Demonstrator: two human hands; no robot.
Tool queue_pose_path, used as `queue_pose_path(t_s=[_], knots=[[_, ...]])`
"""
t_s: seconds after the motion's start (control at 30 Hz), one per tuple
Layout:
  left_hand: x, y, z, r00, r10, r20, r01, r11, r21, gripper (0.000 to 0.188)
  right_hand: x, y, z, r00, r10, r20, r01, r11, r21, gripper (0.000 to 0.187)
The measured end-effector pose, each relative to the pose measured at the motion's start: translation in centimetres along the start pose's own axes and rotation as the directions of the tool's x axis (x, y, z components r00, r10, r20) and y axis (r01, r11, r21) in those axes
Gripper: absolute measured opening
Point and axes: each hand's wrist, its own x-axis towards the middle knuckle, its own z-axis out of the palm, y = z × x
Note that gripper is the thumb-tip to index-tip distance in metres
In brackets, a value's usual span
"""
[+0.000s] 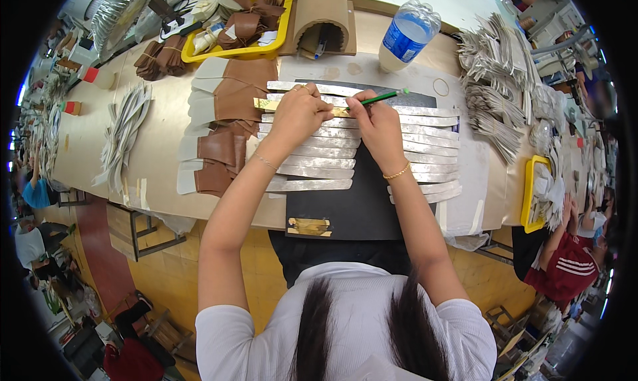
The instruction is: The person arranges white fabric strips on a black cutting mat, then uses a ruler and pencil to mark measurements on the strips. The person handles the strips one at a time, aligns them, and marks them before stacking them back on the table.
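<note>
My left hand [299, 117] is closed, its fingertips pinching and pressing a narrow gold-coloured strip [268, 105] over the pale strips. Beside it, my right hand [380, 127] grips a slim green pen [382, 98], slanted up to the right; its tip is near the gold strip. Several whitish strips [323, 162] lie in a row under and below my left hand, and more strips [430, 133] fan out right of my right hand. A black board [372, 205] lies beneath them. Brown leather pieces [244, 92] with pale ends are stacked to the left.
Across the back stand a yellow tray [286, 22] of brown leather bits, a ridged brown tube [323, 5] and a plastic bottle [403, 43]. Bundles of pale strips [495, 62] lie at right, above a yellow basket [530, 193]. A person in red [565, 268] sits farther right.
</note>
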Motion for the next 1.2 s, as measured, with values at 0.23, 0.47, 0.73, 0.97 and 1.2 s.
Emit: queue_pose_path(t_s=[0.23, 0.47, 0.73, 0.97, 1.2], knots=[[0.1, 0.1, 0.1, 1.000, 0.005, -0.007, -0.005, 0.999, 0.035, 0.014, 0.8, 0.5, 1.5, 0.994, -0.105, 0.021, 0.107, 0.961, -0.254, 0.025], [0.1, 0.0, 0.3, 1.000, 0.007, 0.003, -0.007, 0.997, 0.072, 0.012, 0.8, 0.3, 1.8, 0.981, -0.194, 0.025, 0.192, 0.924, -0.332, 0.023], [0.0, 0.2, -0.1, 0.999, 0.006, 0.032, -0.008, 0.998, 0.061, 0.014, 1.1, 0.5, 1.1, 0.997, -0.079, 0.007, 0.079, 0.969, -0.235, 0.025], [0.5, 0.3, -0.6, 0.999, -0.007, -0.042, 0.007, 1.000, -0.009, 0.018, 1.0, 0.1, -2.6, 0.988, 0.001, -0.154, -0.017, 0.994, -0.105, 0.030], [1.6, 0.1, -1.2, 0.999, -0.028, -0.036, 0.026, 0.999, -0.045, 0.019, 0.1, 0.7, -2.9, 0.985, 0.038, -0.166, -0.033, 0.999, 0.033, 0.029]])
